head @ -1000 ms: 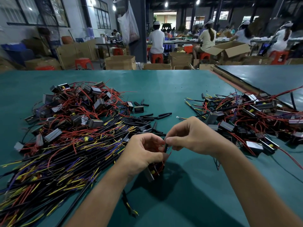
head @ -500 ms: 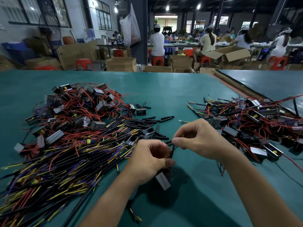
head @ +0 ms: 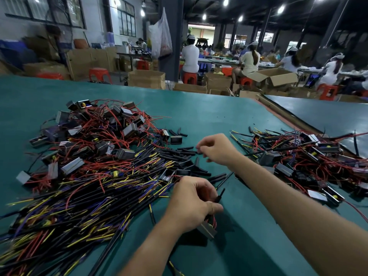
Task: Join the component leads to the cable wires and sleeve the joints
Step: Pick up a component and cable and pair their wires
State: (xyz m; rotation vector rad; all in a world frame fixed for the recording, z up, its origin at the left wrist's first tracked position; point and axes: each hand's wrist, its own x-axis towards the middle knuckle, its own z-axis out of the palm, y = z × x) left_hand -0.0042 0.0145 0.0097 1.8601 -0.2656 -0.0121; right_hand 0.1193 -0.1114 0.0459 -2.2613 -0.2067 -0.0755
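Component (head: 207, 230) clamped by fingers (head: 201, 186) of left hand (head: 194, 204) above green workshop table (head: 199, 108); right hand (head: 217, 150) grip unclear.

Boxy component (head: 207, 230), red leads (head: 214, 220), in left hand (head: 196, 204); black sleeve (head: 220, 195) protruding.

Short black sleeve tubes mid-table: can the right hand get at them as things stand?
Probably yes. The right hand hovers beside the short black sleeve tubes on the green table, nothing in between; the left hand grips a black cable nearer.

One left hand (head: 194, 204), one right hand (head: 218, 149), two component heaps (head: 89, 156), one table (head: 199, 116).
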